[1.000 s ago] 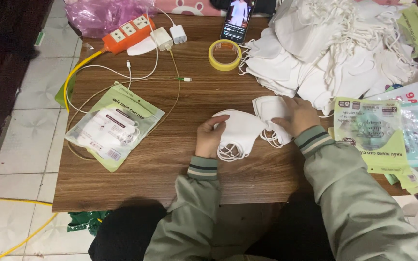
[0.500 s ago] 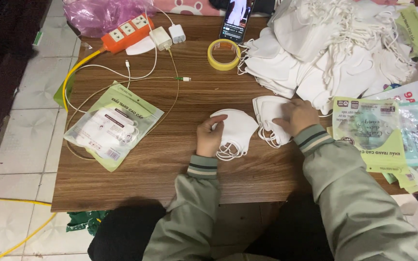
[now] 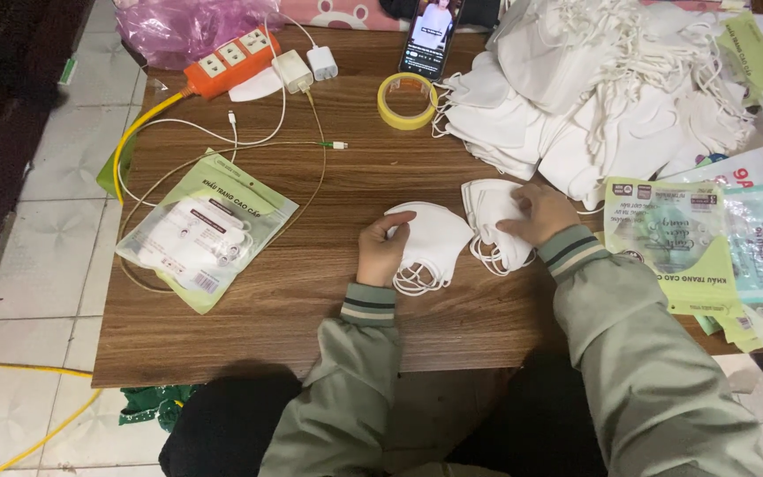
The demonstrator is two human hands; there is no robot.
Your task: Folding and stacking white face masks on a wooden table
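While hands grip, soft folded masks, woodgrain table

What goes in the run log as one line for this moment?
left hand: holds folded white fabric face mask | right hand: rests on small stack of white masks | surface: brown wooden table

Wooden table, dark brown grain, fills centre of view. Floor of pale square tiles, grey grout lines, at left and below. Dark furniture along left edge. Yellow cable trails across tiles at lower left. Light even, soft shadows.
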